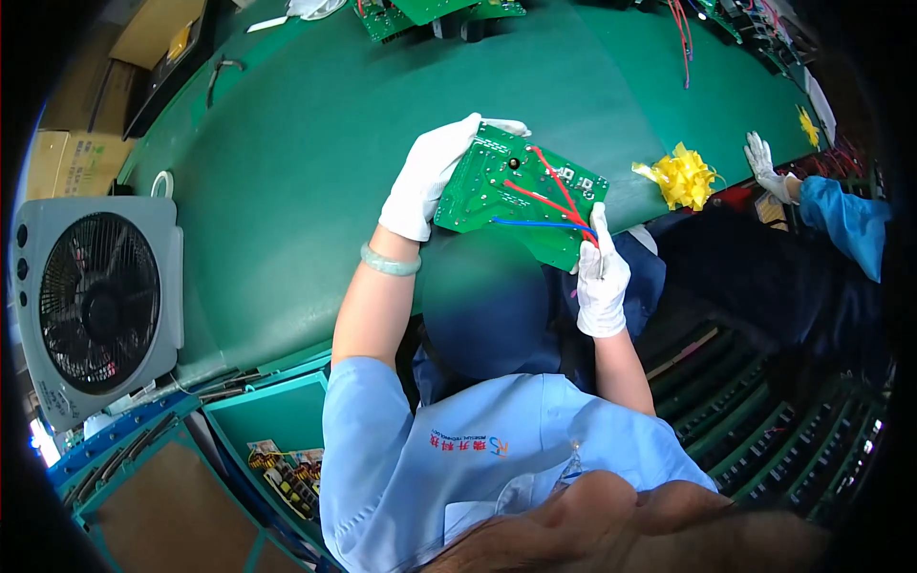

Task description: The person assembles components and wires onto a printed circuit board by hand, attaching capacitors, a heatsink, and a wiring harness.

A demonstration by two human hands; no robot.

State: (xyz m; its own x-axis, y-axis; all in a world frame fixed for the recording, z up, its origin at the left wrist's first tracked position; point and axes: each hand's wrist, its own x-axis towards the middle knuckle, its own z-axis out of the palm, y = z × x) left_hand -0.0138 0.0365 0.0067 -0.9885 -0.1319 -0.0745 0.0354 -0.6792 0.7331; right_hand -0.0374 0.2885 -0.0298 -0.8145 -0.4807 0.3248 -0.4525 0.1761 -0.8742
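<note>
A green circuit board (478,183) is held tilted above the near edge of the green-topped table. My left hand (435,172), in a white glove, is closed on its upper left edge. In a matching glove, my right hand (602,282) grips the lower right corner, where the wires gather at the fingers. Two red wires (544,199) and a blue wire (535,223) run across the board's face toward that hand. A small round black part stands near the board's top. The fingertips behind the board are hidden.
A grey box fan (100,296) stands at the left by cardboard boxes (76,167). More circuit boards (430,11) lie at the far edge. Yellow ribbon-like material (683,179) sits right of the board. Another person's gloved hand (764,164) rests at the far right.
</note>
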